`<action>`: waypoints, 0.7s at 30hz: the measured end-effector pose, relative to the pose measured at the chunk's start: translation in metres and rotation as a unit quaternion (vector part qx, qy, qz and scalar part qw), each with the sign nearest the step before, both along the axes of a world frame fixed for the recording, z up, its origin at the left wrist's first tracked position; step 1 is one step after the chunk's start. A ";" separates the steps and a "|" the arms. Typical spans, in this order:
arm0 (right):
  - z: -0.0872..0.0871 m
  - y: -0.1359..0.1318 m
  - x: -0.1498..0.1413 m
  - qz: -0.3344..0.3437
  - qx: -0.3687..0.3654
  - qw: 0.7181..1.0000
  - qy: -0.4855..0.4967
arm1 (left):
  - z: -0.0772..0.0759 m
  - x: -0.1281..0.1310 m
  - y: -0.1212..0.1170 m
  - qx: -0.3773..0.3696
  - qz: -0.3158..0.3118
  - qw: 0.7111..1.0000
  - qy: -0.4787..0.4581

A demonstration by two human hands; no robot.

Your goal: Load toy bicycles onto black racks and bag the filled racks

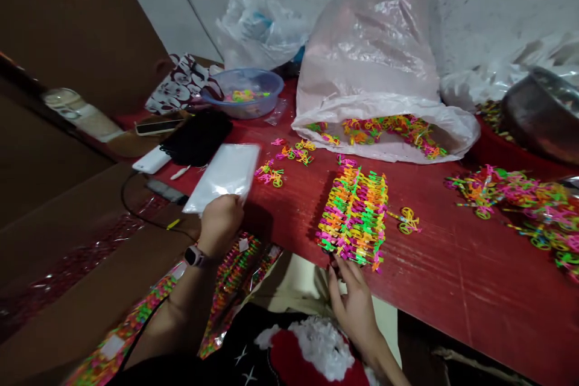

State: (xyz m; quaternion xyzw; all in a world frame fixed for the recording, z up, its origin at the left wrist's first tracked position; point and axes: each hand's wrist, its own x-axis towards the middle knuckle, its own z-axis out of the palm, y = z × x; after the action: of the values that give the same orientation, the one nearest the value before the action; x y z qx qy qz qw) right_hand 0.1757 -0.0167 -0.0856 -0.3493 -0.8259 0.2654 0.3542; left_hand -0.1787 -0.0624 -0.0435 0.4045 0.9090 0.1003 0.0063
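My left hand (221, 223) is closed at the near edge of a flat stack of clear plastic bags (226, 175), its fingers curled as if pinching a bag; the fingertips are partly hidden. At the table's front edge, my right hand (355, 295) has its fingers stretched out, touching the near end of a block of small plastic toy bicycles (353, 217). These are pink, green, yellow and orange, lined up in tight rows. One loose toy bicycle (408, 221) lies just right of the block, and several more loose bicycles (294, 152) lie behind the bags.
A large white sack (371, 60) of toy bicycles lies open at the back. A blue basin (244, 93) holds a few pieces. A pile of bicycles (525, 199) and a metal bowl (543, 108) are at right. Filled packets (235, 277) and a cardboard box (81, 48) are at left.
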 end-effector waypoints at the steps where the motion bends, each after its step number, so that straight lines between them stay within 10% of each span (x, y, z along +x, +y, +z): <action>1: 0.000 0.000 0.000 0.001 -0.001 1.000 0.000 | 0.004 -0.002 0.002 0.005 0.004 1.000 -0.001; 14: 0.004 -0.002 0.001 0.009 -0.004 1.000 0.015 | 0.090 -0.055 0.014 0.160 0.042 0.983 0.082; 21: 0.007 -0.016 0.007 -0.005 0.004 0.995 0.096 | 0.129 -0.026 -0.002 0.280 0.032 0.946 0.158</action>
State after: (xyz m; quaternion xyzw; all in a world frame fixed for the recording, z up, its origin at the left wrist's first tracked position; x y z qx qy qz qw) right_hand 0.1827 -0.0325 -0.0788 -0.3250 -0.7873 0.2924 0.4348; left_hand -0.2046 -0.0648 0.0856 0.3714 0.8463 0.2855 -0.2539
